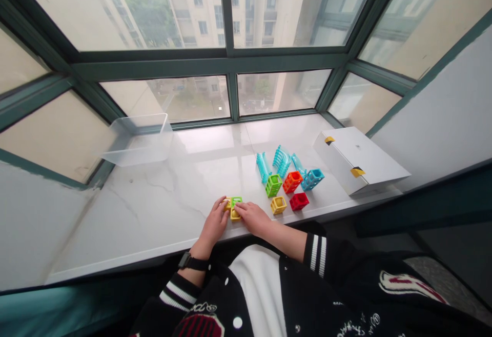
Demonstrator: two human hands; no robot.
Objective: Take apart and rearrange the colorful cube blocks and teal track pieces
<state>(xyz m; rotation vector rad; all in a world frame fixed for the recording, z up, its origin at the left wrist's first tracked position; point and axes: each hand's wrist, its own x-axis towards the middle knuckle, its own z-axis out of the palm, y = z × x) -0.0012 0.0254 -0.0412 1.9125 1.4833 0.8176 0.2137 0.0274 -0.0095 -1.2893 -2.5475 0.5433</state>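
Note:
Near the front edge of the white marble sill, my left hand (pixel 216 220) and my right hand (pixel 252 217) close in from either side on a small cluster of yellow and green toy blocks (pixel 236 214). Fingers of both hands wrap the blocks and hide part of them. To the right of my right hand stand a yellow block (pixel 279 205) and a red block (pixel 299 202). Behind these are a green block (pixel 273 186), an orange block (pixel 292 182) and a blue block (pixel 312 179). Clear turquoise track pieces (pixel 282 160) lie farther back.
A clear plastic bin (pixel 140 147) sits at the back left by the window. On the right rests a white box (pixel 361 157) with yellow-black tape. The green window frame (pixel 207 69) bounds the sill (pixel 169 209) at the back.

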